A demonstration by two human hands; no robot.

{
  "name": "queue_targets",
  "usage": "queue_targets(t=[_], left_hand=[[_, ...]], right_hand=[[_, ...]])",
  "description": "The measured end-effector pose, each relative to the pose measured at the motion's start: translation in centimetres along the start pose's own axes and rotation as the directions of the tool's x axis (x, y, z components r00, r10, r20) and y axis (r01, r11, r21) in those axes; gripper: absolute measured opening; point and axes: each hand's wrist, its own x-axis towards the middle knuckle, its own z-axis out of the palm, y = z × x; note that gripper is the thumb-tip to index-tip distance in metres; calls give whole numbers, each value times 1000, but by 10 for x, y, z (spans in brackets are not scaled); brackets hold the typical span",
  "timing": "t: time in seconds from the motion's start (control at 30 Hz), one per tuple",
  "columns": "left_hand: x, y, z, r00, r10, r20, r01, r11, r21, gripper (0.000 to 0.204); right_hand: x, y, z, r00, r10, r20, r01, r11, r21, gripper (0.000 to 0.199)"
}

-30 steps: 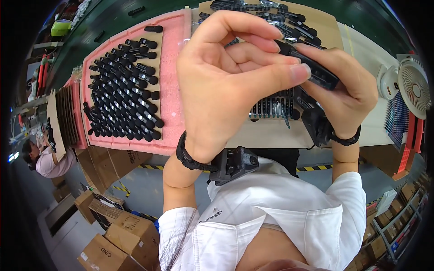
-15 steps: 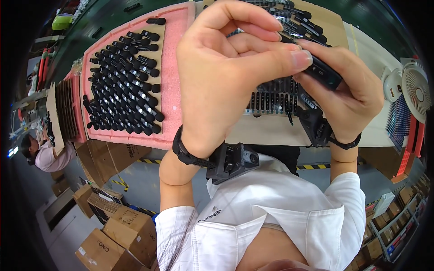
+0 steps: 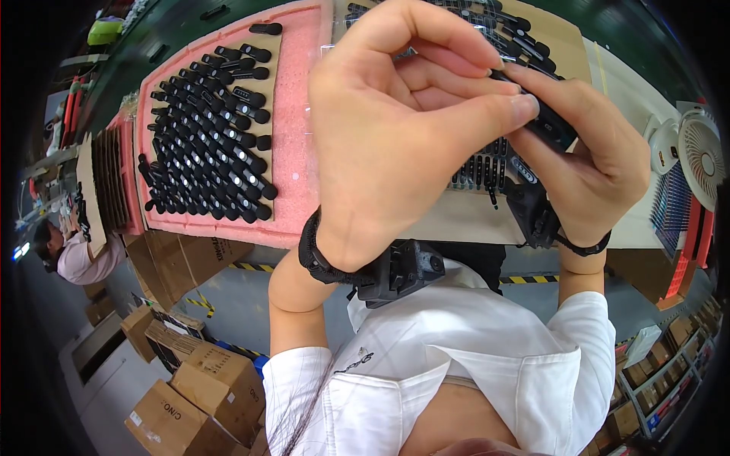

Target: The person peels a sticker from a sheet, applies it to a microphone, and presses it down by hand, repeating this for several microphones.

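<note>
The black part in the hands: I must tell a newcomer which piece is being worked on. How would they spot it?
Look above the pink foam tray, where left hand and right hand meet. The black part is pinched between their fingertips, the only one lifted off the bench.

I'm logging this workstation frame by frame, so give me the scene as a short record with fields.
left hand: left hand raised close to the camera, thumb and fingers pinching one end of the small black part
right hand: right hand holds the same part from the other side
wrists: black band with a mounted device on each
bench left: pink foam tray with rows of black parts
bench right: white fan
floor: cardboard boxes
</note>
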Motion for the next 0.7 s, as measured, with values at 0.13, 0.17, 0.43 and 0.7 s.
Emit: queue_targets(t=[0.13, 0.17, 0.43, 0.7], left_hand=[[-1, 4, 3, 999, 29, 32, -30, 999, 31, 28], [-3, 4, 0, 999, 33, 26, -35, 998, 55, 27], [6, 2, -13, 995, 52, 89, -73, 965, 250, 25], [-12, -10, -18, 771, 596, 223, -592, 544, 594, 22]], right_hand=[[0, -5, -5, 1000, -18, -1, 18, 997, -78, 32], [0, -5, -1, 1000, -26, 5, 26, 996, -87, 31], [-1, -1, -1, 999, 26, 25, -28, 997, 72, 33], [-5, -16, -5, 997, 79, 1, -79, 997, 4, 32]])
